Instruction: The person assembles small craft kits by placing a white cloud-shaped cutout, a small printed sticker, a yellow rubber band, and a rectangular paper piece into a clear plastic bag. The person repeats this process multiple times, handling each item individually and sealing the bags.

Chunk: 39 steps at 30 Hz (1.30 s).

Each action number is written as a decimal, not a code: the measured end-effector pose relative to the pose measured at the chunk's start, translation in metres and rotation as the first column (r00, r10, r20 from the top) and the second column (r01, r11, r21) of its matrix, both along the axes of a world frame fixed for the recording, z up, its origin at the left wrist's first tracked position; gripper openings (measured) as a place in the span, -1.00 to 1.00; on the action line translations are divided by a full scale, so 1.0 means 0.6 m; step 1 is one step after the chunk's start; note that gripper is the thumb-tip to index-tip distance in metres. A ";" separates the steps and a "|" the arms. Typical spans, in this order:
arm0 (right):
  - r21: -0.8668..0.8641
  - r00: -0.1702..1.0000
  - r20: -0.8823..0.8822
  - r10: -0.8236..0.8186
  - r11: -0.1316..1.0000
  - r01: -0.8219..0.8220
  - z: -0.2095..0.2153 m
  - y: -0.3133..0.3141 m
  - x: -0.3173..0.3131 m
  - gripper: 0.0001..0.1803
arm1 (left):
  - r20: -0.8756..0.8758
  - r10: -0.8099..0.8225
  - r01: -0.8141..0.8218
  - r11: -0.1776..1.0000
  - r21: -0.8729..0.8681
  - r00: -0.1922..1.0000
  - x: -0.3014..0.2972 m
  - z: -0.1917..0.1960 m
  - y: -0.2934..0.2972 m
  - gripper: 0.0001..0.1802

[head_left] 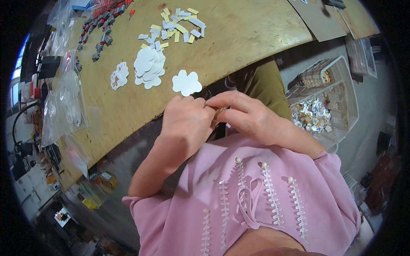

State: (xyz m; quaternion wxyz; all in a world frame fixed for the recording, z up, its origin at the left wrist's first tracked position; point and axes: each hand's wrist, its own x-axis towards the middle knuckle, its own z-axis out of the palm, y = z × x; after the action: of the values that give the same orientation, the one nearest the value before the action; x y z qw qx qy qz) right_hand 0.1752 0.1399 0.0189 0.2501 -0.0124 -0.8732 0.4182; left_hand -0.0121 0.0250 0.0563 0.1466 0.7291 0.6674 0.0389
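Observation:
My left hand (188, 119) is curled closed at the table's near edge. Against its fingertips, my right hand (254, 117) pinches with thumb and forefinger. Between them shows a sliver of a small yellowish-orange thing (219, 112), mostly hidden by the fingers, so its kind is unclear. Just beyond my left knuckles lies a white cloud-shaped card (186, 82). Left of it sits an overlapping pile of similar white cards (149, 66). Farther left is a small stack of scalloped cards (119, 76) with a brownish print on top.
Yellow and pale blue strips (181, 29) lie scattered beyond the cards on the wooden table (239, 38). Small grey and red parts (100, 40) cover the far left. Clear plastic bags (64, 102) hang along the left edge. A white plastic basket (352, 106) holding shiny packets stands at right.

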 end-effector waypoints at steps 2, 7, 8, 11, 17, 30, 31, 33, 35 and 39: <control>-0.024 1.000 -0.012 0.018 1.000 -0.018 0.004 -0.004 -0.006 -0.78 | -0.043 -0.035 0.029 0.989 -0.148 0.998 -0.002 0.000 0.004 -0.84; -0.023 0.997 -0.003 -0.075 0.997 0.075 -0.004 0.006 0.001 -0.82 | 0.420 0.096 -0.099 0.995 -0.014 0.903 -0.027 0.050 -0.009 -0.72; -0.029 0.997 0.008 -0.075 0.997 0.075 -0.003 0.009 0.001 -0.82 | 0.418 0.098 -0.124 0.992 0.036 0.903 -0.027 0.054 -0.015 -0.70; 0.003 0.998 -0.032 -0.046 0.999 0.046 0.002 0.010 -0.009 -0.80 | 0.328 0.016 -0.080 0.980 0.184 0.944 -0.016 0.021 -0.019 -0.68; -0.064 0.996 0.013 -0.086 0.994 0.086 0.009 0.012 -0.004 -0.77 | 0.596 0.185 -0.339 0.928 0.157 0.782 -0.023 0.012 -0.031 -0.54; -0.292 0.977 0.141 -0.160 0.936 0.196 0.029 0.025 -0.004 -0.84 | 0.922 0.118 -0.561 0.819 0.120 0.370 0.015 -0.067 -0.037 -0.92; -0.445 0.974 0.154 -0.168 0.868 0.220 0.026 0.024 -0.005 -0.86 | 0.960 0.137 -0.590 0.806 0.036 0.245 0.021 -0.064 -0.039 -0.92; -0.706 0.966 0.183 -0.180 0.660 0.257 0.013 0.020 -0.006 -0.87 | 0.985 0.143 -0.608 0.792 -0.056 0.096 0.024 -0.064 -0.039 -0.93; -0.819 0.979 0.188 -0.085 0.537 0.204 0.004 0.030 0.000 -0.86 | 0.990 0.125 -0.611 0.789 -0.063 0.060 0.023 -0.069 -0.040 -0.93; -0.832 0.973 0.228 -0.042 0.511 0.217 0.002 0.033 0.006 -0.89 | 0.989 0.139 -0.620 0.780 -0.084 0.041 0.031 -0.074 -0.037 -0.93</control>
State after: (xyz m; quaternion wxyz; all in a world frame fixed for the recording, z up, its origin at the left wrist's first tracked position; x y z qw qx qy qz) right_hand 0.1788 0.1598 0.0204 0.1634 -0.2356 -0.5721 0.7685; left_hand 0.0063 0.0026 0.0121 0.3785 0.3287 0.5628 0.6572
